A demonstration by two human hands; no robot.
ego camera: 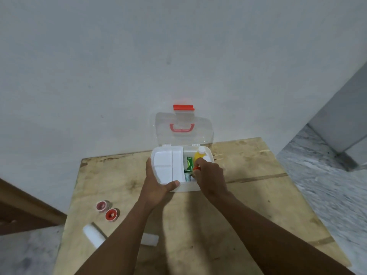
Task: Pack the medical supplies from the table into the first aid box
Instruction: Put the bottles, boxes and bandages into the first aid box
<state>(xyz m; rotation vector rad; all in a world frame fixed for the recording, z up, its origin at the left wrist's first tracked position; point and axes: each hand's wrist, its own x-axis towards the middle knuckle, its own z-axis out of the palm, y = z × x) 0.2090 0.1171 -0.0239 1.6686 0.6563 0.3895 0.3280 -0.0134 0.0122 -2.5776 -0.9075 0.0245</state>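
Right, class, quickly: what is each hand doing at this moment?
Left hand: grips the white tray in the first aid box.
Right hand: pinches a small red item over the box.

**Around the table**

Behind the table (pixel 248 215) we see a pale grey wall (pixel 99 66) with a few faint dark marks on it. To the table's right we find a speckled grey floor (pixel 327 195), and beyond the table's far right corner a smooth grey block (pixel 341 116) stands on it. Left of the table, a brown wooden board (pixel 23 207) slants across.
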